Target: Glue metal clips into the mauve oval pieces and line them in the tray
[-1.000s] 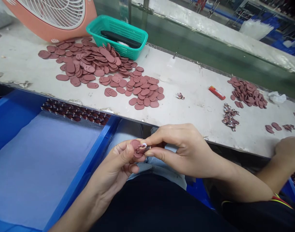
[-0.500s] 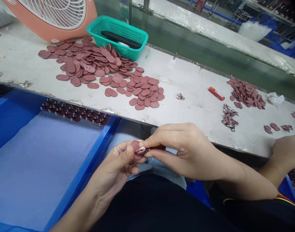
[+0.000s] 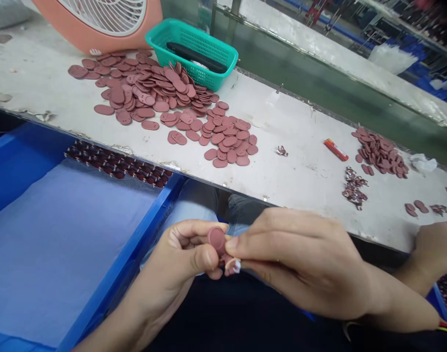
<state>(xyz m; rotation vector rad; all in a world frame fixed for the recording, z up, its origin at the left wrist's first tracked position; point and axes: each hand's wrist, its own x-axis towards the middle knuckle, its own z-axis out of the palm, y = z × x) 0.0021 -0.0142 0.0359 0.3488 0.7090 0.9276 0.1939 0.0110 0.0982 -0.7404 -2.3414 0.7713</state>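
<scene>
In front of my lap, my left hand (image 3: 182, 261) pinches a reddish-brown oval piece (image 3: 216, 238) between thumb and fingers. My right hand (image 3: 300, 261) is closed from the other side, its thumb tip against the edge of that oval. A small brown-and-white moulded part (image 3: 232, 266) pokes out below my right thumb, touching the oval. My right fingers partly hide how the two pieces meet. Past my hands, on the bench, lies a large pile of similar oval pieces (image 3: 164, 88).
A green basket (image 3: 223, 51) with a black object stands behind the pile, beside an orange fan (image 3: 98, 46). Rightward lie a red packet (image 3: 336, 149), small moulded parts (image 3: 355, 188) and another oval pile (image 3: 380, 151). A blue tray (image 3: 135, 244) holds rows of finished-looking pieces (image 3: 117, 164). Another person's arm (image 3: 436, 249) is at right.
Both hands have moved slightly right and lower, with the pieces between them. The small part's white tip has turned downward, and the oval's face shows more fully. The camera view has shifted slightly.
</scene>
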